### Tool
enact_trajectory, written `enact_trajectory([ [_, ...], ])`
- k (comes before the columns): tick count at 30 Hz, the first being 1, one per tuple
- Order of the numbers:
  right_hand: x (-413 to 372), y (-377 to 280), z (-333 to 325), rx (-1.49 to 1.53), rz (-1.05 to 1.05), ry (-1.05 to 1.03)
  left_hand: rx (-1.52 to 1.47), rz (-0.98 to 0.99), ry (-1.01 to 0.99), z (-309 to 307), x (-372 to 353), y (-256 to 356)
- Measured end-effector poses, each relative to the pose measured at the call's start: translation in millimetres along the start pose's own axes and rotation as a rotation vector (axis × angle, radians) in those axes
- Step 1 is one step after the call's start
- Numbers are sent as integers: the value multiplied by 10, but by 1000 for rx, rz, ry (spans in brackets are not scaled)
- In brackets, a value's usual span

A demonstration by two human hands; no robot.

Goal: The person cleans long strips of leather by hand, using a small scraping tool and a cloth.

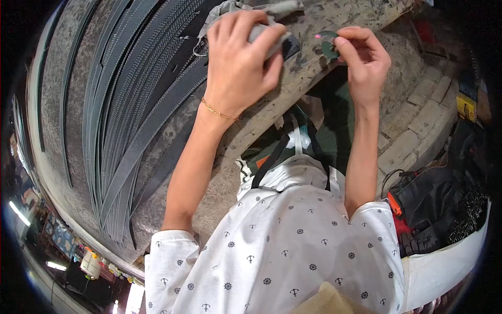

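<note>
My left hand (240, 57) is closed round a crumpled grey cloth (225, 9) above the worn work surface (308, 73). Under and beside the cloth lie the ends of dark strips with stitched edges (183, 78). To the right, my right hand (363, 57) pinches a small dark green curved piece (329, 46) between thumb and fingertips, with a bit of pink at its left end. The piece is held over the surface's edge, apart from the cloth.
Long dark strips (120, 104) fan across the left of the surface. At the right are a yellow box (466, 107), a dark bag (426, 201) and an orange-handled object (394, 204). A brick-like floor (423, 123) shows beyond my right arm.
</note>
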State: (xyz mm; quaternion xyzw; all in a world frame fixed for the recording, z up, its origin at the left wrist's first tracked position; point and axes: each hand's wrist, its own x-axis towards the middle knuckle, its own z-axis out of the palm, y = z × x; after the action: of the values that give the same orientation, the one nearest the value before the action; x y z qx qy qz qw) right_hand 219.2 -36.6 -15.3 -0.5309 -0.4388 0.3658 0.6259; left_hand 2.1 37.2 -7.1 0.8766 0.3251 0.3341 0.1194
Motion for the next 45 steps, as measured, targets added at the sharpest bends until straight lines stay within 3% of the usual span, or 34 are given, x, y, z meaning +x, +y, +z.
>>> enact_trajectory([
  [5,-6,67,59,-134,2,-123,-81,1,-83,14,4,-2],
  [12,10,81,88,-250,31,-145,-110,-39,-77,-18,64,4],
  [14,8,77,104,-250,22,-144,-189,-125,-167,-63,79,24],
  [17,4,73,99,-252,19,-154,-191,-94,-61,-35,106,58],
  [36,21,83,56,-261,20,-226,-200,-188,-153,-174,181,175],
  [45,19,92,59,-237,13,-204,-218,-160,-37,-19,115,59],
])
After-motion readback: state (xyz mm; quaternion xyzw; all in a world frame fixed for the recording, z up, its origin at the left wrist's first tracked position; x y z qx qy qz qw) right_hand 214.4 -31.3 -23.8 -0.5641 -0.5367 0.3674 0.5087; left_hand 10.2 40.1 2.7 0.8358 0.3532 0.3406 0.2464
